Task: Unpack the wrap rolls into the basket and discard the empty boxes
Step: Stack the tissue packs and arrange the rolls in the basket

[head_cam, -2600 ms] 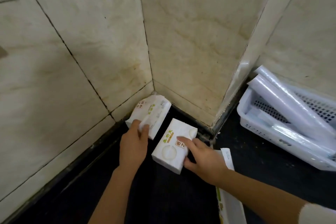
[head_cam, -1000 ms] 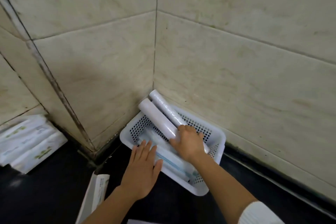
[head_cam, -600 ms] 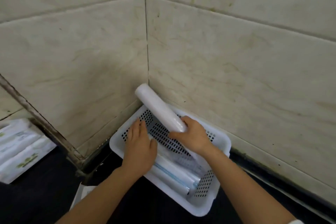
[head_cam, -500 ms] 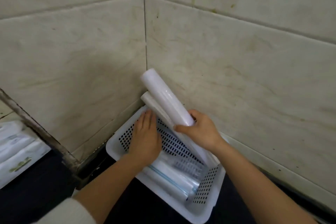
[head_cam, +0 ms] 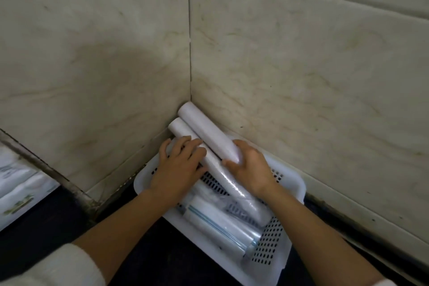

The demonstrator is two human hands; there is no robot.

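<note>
A white perforated basket [head_cam: 291, 183] is sitting on a dark bench [head_cam: 41, 223], pushed into the corner where two pale tiled walls [head_cam: 301, 65] are meeting. Two white wrap rolls are lying side by side, their far ends sticking out over the basket's far rim and leaning into that corner. The upper roll [head_cam: 206, 133] is resting just beside the right-hand wall; the longer roll [head_cam: 232, 183] is running diagonally down into the basket, touching the first along its length. More rolls in clear wrapping [head_cam: 222, 223], one with a blue stripe, are lying lower in the basket.

The right hand [head_cam: 251, 169] is cupping the near end of the upper roll, its grip curling around that end with the thumb pressing underneath. The left hand [head_cam: 178, 167] is lying flat over the longer roll and the basket's left part, its grip spread, fingers extended and not closing on anything.

At the left edge, white boxes [head_cam: 21, 188] with green print are lying on the bench, well apart from the basket, beyond a wall corner.
</note>
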